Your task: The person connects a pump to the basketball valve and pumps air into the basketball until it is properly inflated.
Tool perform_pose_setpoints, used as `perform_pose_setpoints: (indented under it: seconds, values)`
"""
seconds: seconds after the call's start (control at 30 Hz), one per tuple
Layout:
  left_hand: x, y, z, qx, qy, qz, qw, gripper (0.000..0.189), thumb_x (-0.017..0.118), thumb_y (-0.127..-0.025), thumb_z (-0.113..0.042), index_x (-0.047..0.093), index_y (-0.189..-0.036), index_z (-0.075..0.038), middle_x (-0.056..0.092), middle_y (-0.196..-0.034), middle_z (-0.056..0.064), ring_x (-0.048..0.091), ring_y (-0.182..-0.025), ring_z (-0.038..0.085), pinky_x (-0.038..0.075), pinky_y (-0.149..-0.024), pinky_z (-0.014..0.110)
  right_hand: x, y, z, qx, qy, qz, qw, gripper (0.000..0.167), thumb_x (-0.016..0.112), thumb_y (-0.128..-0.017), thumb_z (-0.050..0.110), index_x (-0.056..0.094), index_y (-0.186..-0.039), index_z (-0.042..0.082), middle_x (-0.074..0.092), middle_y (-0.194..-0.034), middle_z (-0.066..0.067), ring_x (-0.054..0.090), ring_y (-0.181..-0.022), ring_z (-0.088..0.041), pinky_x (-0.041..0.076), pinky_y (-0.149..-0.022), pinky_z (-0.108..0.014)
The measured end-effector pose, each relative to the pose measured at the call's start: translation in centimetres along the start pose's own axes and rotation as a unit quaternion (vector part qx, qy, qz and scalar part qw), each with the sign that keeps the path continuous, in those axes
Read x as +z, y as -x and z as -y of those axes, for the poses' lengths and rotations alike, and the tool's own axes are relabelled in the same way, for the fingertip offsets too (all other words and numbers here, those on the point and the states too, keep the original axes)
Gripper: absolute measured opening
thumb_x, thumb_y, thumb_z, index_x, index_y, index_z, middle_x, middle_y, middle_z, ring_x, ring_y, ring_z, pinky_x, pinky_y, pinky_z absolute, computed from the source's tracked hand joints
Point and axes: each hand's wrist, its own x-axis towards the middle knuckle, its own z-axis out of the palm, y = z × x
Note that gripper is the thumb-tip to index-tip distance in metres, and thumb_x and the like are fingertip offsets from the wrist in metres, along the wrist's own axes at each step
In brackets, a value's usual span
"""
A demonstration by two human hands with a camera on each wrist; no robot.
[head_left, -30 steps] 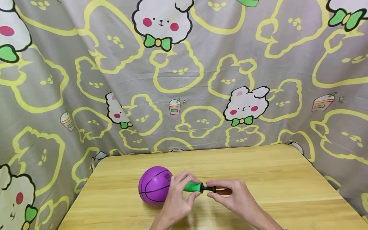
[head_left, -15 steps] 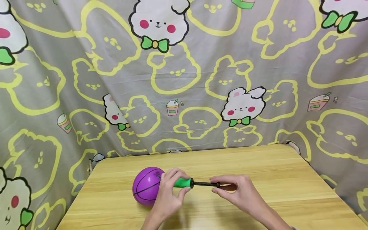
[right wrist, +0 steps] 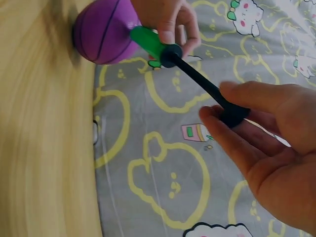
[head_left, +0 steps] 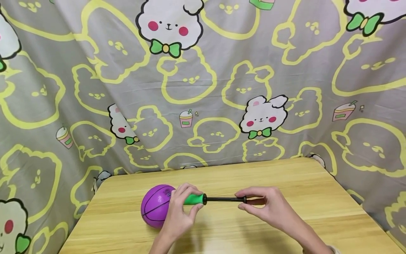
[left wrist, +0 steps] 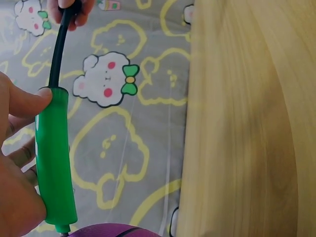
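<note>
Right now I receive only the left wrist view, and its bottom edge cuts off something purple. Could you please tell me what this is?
Observer: The head view shows a round purple ball with dark lines across it.
Operator: Thank you. And what is happening at my top edge?
Observer: In the right wrist view, the right hand pinches the black handle between its fingers.
Operator: Understood. On which side is the ball?
Observer: To the left of the left hand, which partly covers it in the head view.
</note>
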Motion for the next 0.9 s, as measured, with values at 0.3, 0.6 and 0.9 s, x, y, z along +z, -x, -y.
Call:
perform_pose_setpoints:
  seconds: [0.3, 0.6, 0.9]
  values:
    - [0.2, 0.3, -0.1, -0.017, 0.018, 0.000, 0.9997, 0.029, 0.083, -0.078, -0.011, 0.071, -0.103, -0.020, 0.064, -0.108, -0.013, 0.059, -0.107, 0.010, 0.035, -0.089, 0.041, -0.2, -0.1, 0.1, 0.013, -0.022, 0.026, 0.9993, 0.025, 0.080, -0.089, 0.015, 0.077, -0.114, 0.011, 0.076, -0.110, -0.007, 0.074, -0.098, -0.019, 0.060, -0.075, -0.033]
    - [0.7, 0.2, -0.4, -0.006, 0.026, 0.006, 0.9996, 0.031, 0.082, -0.076, -0.008, 0.070, -0.102, -0.020, 0.063, -0.108, -0.012, 0.058, -0.106, 0.011, 0.034, -0.090, 0.043, 1.1, -0.1, -0.2, 0.009, -0.033, -0.001, 0.9994, 0.026, 0.082, -0.085, 0.009, 0.078, -0.111, 0.007, 0.076, -0.107, -0.011, 0.075, -0.095, -0.018, 0.060, -0.070, -0.034]
    - [1.0, 0.5, -0.7, 0.001, 0.024, 0.014, 0.9996, 0.035, 0.082, -0.072, -0.004, 0.069, -0.100, -0.019, 0.062, -0.106, -0.013, 0.057, -0.105, 0.010, 0.034, -0.091, 0.044, 3.0, -0.2, -0.6, -0.004, -0.039, -0.009, 0.9992, 0.027, 0.082, -0.085, 0.010, 0.078, -0.111, 0.007, 0.077, -0.106, -0.008, 0.076, -0.089, -0.019, 0.060, -0.067, -0.034]
